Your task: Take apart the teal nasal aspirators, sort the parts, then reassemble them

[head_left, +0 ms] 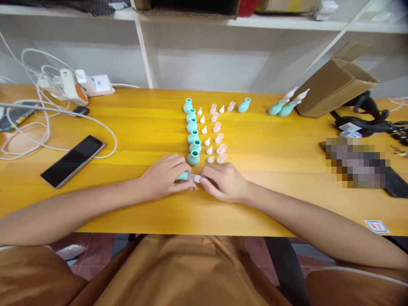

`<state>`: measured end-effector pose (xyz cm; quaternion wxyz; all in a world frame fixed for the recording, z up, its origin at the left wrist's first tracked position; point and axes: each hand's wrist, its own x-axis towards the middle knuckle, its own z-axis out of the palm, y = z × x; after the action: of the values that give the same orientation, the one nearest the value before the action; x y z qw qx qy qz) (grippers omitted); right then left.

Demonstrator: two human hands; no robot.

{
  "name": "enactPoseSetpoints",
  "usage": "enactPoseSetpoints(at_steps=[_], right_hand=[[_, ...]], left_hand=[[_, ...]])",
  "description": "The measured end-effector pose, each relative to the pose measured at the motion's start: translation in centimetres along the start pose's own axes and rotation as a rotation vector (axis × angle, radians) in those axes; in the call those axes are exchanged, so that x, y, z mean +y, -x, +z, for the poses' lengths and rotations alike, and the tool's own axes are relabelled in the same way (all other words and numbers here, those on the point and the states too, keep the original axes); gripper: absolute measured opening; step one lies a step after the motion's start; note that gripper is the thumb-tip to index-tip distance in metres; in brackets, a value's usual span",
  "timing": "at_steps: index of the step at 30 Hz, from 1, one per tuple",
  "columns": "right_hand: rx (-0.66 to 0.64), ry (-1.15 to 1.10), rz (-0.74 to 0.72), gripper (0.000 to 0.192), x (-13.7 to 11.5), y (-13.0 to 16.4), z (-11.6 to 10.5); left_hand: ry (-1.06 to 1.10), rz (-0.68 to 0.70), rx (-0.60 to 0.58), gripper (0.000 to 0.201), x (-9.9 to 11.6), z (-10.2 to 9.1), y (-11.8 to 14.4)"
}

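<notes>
My left hand [164, 174] grips a teal rubber bulb [182, 175] lying on its side near the front of the yellow table [134, 131]. My right hand [223, 180] pinches the clear tip piece [195, 178] at the bulb's mouth. Just beyond my hands runs a column of several upright teal bulbs [192, 132]. Beside it lie a row of small white tips [206, 136] and a row of pale pink caps [218, 136].
One teal bulb [244, 105] lies alone further back. Two assembled bulbs with tips [284, 105] rest against a cardboard box [334, 87]. A black phone [73, 160], white cables and chargers [68, 85] sit left. Black straps [366, 119] lie right.
</notes>
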<state>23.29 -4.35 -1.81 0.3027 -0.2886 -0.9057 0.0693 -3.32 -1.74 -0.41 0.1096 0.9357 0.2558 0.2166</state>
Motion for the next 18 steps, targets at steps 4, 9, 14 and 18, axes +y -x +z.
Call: enactPoseSetpoints(at_steps=[4, 9, 14, 18], right_hand=[[-0.03, 0.031, -0.014, 0.03, 0.19, -0.06, 0.27], [-0.08, 0.048, -0.026, 0.031, 0.63, -0.07, 0.35], [-0.098, 0.014, -0.054, 0.029, 0.94, -0.13, 0.29], [-0.106, 0.017, -0.061, 0.031, 1.0, -0.22, 0.24]], left_hand=[[-0.035, 0.022, -0.007, 0.038, -0.52, 0.38, 0.2], [-0.084, 0.041, -0.033, 0.037, -0.77, 0.5, 0.27], [-0.098, 0.032, -0.073, 0.035, -0.71, 0.4, 0.19], [-0.094, 0.024, -0.099, 0.033, -0.68, 0.32, 0.12]])
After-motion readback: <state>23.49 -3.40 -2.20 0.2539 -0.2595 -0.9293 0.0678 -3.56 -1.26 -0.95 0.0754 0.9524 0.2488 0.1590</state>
